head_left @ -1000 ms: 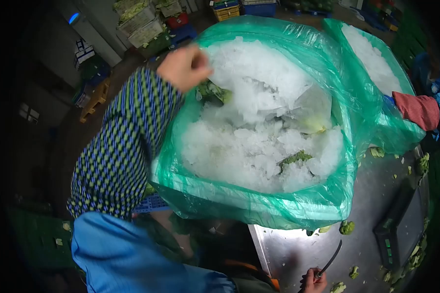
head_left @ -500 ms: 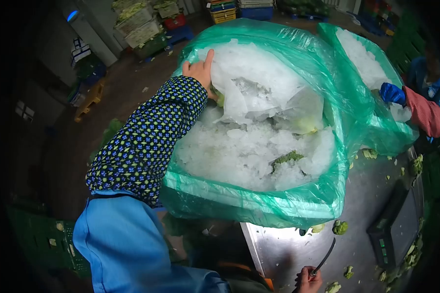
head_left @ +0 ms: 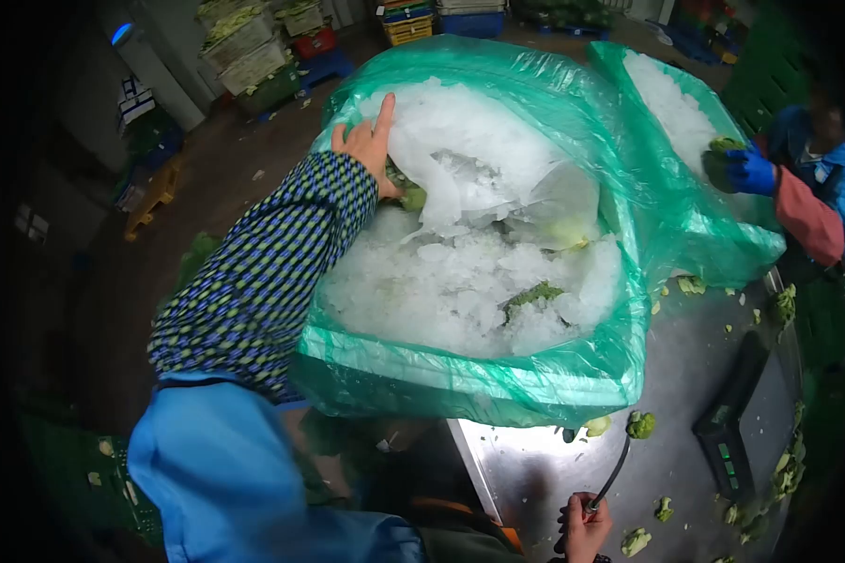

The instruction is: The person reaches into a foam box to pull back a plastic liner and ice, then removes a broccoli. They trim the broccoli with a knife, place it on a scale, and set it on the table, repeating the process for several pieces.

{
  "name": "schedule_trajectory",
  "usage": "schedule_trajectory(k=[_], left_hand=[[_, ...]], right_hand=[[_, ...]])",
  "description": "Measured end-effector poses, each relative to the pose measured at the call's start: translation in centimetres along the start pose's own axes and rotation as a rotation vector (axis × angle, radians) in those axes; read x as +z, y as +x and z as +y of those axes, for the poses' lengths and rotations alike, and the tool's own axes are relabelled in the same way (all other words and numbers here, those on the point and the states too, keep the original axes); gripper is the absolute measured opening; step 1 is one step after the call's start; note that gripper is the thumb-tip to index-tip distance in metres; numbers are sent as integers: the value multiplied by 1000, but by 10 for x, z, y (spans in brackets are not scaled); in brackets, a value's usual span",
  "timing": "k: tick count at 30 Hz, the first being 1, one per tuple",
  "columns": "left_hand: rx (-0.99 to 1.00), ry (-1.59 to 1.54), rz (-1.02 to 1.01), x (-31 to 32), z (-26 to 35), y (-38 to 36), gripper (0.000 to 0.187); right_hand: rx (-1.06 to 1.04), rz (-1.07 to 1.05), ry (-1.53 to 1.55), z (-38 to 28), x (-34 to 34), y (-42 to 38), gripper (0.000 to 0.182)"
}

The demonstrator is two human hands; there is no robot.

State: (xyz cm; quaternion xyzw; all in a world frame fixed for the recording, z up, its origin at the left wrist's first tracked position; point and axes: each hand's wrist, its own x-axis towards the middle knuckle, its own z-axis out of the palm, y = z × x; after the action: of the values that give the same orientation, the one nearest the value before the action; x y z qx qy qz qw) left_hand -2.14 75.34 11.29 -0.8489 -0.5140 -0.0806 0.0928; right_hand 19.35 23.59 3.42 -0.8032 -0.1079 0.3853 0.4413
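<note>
The left hand [head_left: 366, 141] lies flat, fingers spread, on crushed ice [head_left: 479, 281] at the far left rim of the green bag [head_left: 498, 385]. Below the bag, the right hand [head_left: 584, 527] is clenched around a knife [head_left: 610, 479] over the steel table [head_left: 526, 469]. No writing is legible.

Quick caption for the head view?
Left hand on ice in green bag; right hand holds knife.

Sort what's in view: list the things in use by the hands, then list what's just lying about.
In use:
left hand on ice
green bag
broccoli
right hand gripping knife

Lying about:
scale
scraps
crates
</note>
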Motion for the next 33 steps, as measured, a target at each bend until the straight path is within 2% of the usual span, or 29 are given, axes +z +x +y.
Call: schedule_trajectory(k=[1,3,4,5,7,9,11,13,15,16,18,19,21,23,25,26,27,29,30,32,33], left_hand=[[4,-13,9,-6,2,5,129],[-92,-16,-237,-19,7,10,131],[-95,46,-243,-20,7,6,132],[-95,44,-234,-25,14,-4,132],[-184,96,-81,-37,28,-26,129],[-249,57,-94,-55,35,-38,126],[-289,-163,-62,-70,39,-53,124],[-269,-247,-51,-89,43,-78,120],[160,-274,238,-101,43,-104,115],[164,-265,240,-102,45,-113,115],[433,-80,498,-109,47,-127,111],[432,-69,501,-107,47,-128,111],[467,-166,90,-86,40,-125,107],[323,-307,50,-69,32,-120,104],[292,-229,338,-90,35,-121,105],[233,-314,465,-105,39,-123,103],[230,-306,465,-121,44,-130,103],[-44,-631,607,-151,66,-143,92],[-30,-641,602,-165,77,-152,92],[-41,-1848,4,-181,98,-173,81],[-170,-1997,-211,-177,110,-188,73]], right_hand=[[-13,1,23,-2,2,-3,17],[0,11,52,-3,3,-12,17],[-45,16,66,1,3,-16,17],[-55,-24,58,5,-1,-19,17],[-73,-14,-15,8,-2,-23,17],[-80,-34,51,11,-4,-23,17],[-37,-45,93,2,-7,-24,15],[-44,-9,74,8,-12,-19,15],[-76,-18,99,5,-15,-15,15],[-70,-13,98,8,-17,-13,16],[-69,-13,105,10,-18,-12,16],[-85,-9,103,9,-18,-13,16],[-120,-43,99,7,-19,-21,16],[-149,-15,67,10,-21,-26,16],[-156,-20,64,24,-31,-31,17],[-168,-8,59,25,-34,-36,17],[-177,15,53,27,-37,-40,16],[-153,20,48,36,-45,-41,16],[-172,-11,85,38,-49,-41,19],[-197,-29,118,35,-57,-47,31],[-292,-23,91,30,-59,-49,34]])
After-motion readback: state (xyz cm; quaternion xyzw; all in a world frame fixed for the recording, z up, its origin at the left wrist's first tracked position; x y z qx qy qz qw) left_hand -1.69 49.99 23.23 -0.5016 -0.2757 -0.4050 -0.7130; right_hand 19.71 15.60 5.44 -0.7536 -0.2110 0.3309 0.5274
